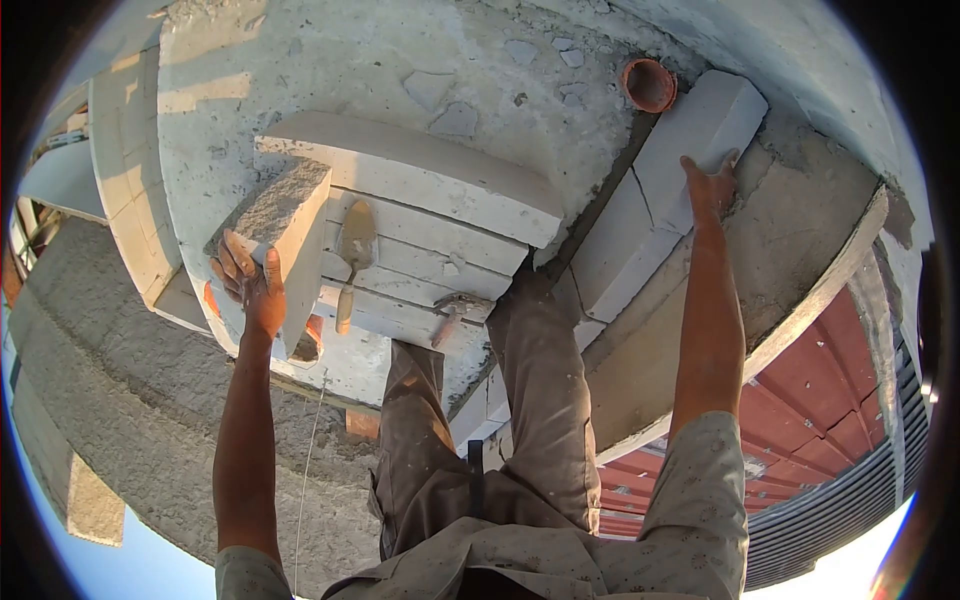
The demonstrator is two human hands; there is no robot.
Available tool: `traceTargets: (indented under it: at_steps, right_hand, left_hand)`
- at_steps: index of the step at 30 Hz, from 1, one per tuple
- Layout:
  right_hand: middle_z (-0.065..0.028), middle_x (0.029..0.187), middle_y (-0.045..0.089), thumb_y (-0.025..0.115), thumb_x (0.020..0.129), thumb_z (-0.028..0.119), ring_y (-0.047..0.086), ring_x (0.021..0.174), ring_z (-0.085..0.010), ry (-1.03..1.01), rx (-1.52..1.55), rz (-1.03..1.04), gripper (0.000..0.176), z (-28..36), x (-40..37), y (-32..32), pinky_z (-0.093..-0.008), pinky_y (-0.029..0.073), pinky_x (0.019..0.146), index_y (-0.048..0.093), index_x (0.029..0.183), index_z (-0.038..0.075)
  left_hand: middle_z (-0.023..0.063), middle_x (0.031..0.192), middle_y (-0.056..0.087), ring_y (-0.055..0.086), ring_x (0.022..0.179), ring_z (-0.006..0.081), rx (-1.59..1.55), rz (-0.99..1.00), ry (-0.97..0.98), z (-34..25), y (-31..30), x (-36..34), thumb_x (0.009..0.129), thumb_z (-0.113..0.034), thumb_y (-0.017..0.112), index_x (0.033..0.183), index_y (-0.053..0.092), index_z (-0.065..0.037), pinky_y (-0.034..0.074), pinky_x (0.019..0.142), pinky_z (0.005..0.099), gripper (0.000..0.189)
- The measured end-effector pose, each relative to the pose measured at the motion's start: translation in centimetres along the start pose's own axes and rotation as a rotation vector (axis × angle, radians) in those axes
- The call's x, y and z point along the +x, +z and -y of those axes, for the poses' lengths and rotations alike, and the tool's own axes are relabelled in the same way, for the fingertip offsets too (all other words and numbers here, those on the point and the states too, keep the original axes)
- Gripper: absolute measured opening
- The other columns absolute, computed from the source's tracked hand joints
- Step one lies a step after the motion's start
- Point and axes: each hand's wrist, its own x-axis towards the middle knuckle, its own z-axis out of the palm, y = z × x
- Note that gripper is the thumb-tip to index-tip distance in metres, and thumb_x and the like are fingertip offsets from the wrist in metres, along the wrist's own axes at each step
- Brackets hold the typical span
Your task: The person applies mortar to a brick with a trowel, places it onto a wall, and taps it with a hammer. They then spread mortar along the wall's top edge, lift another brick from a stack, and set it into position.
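My left hand [250, 285] grips the lower end of a pale building block [306, 240], its thumb and fingers spread around it. Rough grey mortar coats one narrow face of that block, which stands tilted beside a stack of similar blocks [420, 205]. On the stack lies a pointed trowel [357, 238], its wooden handle towards me. Close to my legs rests a small tool [462, 304] with a metal head and reddish handle. My right hand [710, 185] lies with fingers apart on the outer edge of a block [690, 140] in the row along the wall.
An orange pipe end [649, 85] stands beside the block row. Broken flat pieces [430, 90] lie on the rough concrete floor [350, 60]. Past the ledge [640, 400] on the right is a red metal roof [790, 400]. A thin string [312, 450] hangs at lower left.
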Motion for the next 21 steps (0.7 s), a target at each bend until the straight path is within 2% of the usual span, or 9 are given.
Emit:
traceTargets:
  at_steps: [9,12,16,18,21]
  right_hand:
    - [-0.031,0.146,0.044,0.081,0.077,0.024,0.051,0.13,-0.0431,0.085,0.084,0.044,0.102,1.2,-0.1,-0.5,-0.0435,0.043,0.111,0.022,0.158,0.007]
    - [-0.0351,0.138,0.043,0.081,0.075,0.029,0.053,0.124,-0.0494,0.027,0.142,0.006,0.104,0.0,0.8,0.5,-0.0491,0.048,0.104,0.021,0.159,0.016]
    - [-0.0321,0.139,0.044,0.082,0.073,0.022,0.054,0.124,-0.0461,-0.041,0.283,-0.067,0.096,0.0,0.6,0.4,-0.0481,0.05,0.102,0.032,0.155,0.009]
    - [-0.0298,0.139,0.045,0.083,0.072,0.019,0.055,0.123,-0.0445,-0.074,0.334,-0.136,0.091,-0.2,-0.6,0.6,-0.0475,0.049,0.102,0.039,0.151,0.006]
    - [-0.0267,0.14,0.046,0.081,0.073,0.015,0.056,0.123,-0.0424,-0.075,0.561,-0.115,0.083,1.2,-3.7,-1.9,-0.0467,0.049,0.101,0.045,0.147,0.006]
  left_hand:
    - [0.0238,0.163,0.004,-0.001,0.148,0.0512,0.034,0.01,-0.005,1.1,0.5,0.1,0.1,-0.065,0.035,0.16,0.003,-0.016,0.003,0.116,0.0637,0.084]
    - [0.024,0.163,0.004,-0.002,0.149,0.051,0.041,-0.012,0.014,1.1,0.6,0.1,0.1,-0.064,0.035,0.16,0.003,-0.016,0.003,0.116,0.0637,0.084]
    - [0.0241,0.163,0.004,-0.002,0.149,0.0508,0.05,-0.031,0.014,0.7,0.6,0.0,0.1,-0.064,0.036,0.16,0.003,-0.016,0.003,0.116,0.0641,0.084]
    - [0.0216,0.164,0.004,-0.004,0.149,0.0493,0.046,-0.032,-0.002,0.7,0.7,0.3,0.098,-0.067,0.036,0.16,0.001,-0.018,0.002,0.116,0.0639,0.086]
    - [0.0215,0.163,0.003,-0.005,0.149,0.0497,0.035,-0.04,0.027,1.5,1.1,0.4,0.097,-0.068,0.037,0.16,0.0,-0.019,0.002,0.116,0.065,0.088]
